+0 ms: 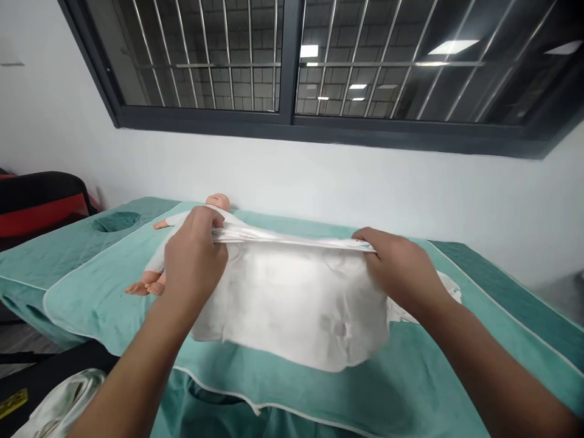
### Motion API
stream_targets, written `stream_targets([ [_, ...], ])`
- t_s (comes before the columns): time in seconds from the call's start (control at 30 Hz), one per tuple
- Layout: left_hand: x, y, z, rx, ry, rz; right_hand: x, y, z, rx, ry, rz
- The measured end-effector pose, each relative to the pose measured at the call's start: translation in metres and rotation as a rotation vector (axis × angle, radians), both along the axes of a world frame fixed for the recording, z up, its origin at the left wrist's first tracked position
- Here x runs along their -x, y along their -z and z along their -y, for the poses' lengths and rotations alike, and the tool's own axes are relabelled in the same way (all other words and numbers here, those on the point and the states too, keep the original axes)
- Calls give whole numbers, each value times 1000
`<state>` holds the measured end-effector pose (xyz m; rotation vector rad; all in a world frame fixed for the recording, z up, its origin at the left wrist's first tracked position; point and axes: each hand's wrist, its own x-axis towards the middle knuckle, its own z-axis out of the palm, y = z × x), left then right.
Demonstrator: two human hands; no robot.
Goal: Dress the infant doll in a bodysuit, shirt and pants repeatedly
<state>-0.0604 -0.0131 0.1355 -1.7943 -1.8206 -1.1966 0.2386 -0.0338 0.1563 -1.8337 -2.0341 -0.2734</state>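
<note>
A white cloth (292,298), perhaps a small garment, is stretched between my two hands above the green bed cover. My left hand (196,249) is closed on its upper left edge, and my right hand (396,261) grips the upper right edge. The top edge is pulled taut and folded, with faint coloured marks; the rest hangs down, slightly creased. Beyond my left hand a baby doll (218,201) in white clothing lies on its back, partly hidden by that hand. Another piece of white fabric (449,286) shows behind my right wrist.
The bed (456,365) has a teal cover and a round hole (116,221) at its left end. Behind it are a white wall and a barred window (292,115). A red and black chair or bag (43,207) stands left; a bundled white cloth (68,401) lies lower left.
</note>
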Motion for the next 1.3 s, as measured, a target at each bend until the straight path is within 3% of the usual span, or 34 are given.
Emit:
stream_targets([
  [0.13,8,20,-8,238,49,140,-16,18,-4,137,91,-44],
  [0.3,1,34,-15,396,-142,-188,-19,33,-20,278,212,189],
  [0.4,-4,43,-43,462,-166,-315,-16,44,-50,321,230,278],
  [0.5,-9,60,-87,486,-138,-338,-8,62,-92,332,231,258],
  [0.6,-21,88,-124,466,-146,-347,11,93,-125,240,235,236],
  [0.67,-35,113,-136,406,-137,-378,31,120,-133,185,184,237],
  [0.77,-57,150,-138,460,115,-399,63,163,-134,255,-31,90],
  [0.87,-70,176,-143,586,262,-348,82,195,-139,320,-6,-25],
  [1.0,-73,187,-158,589,221,-305,78,210,-160,302,99,-52],
  [1.17,-72,190,-161,435,156,-316,50,211,-183,147,-59,38],
  [1.3,-73,195,-161,465,135,-325,37,215,-190,139,-102,49],
])
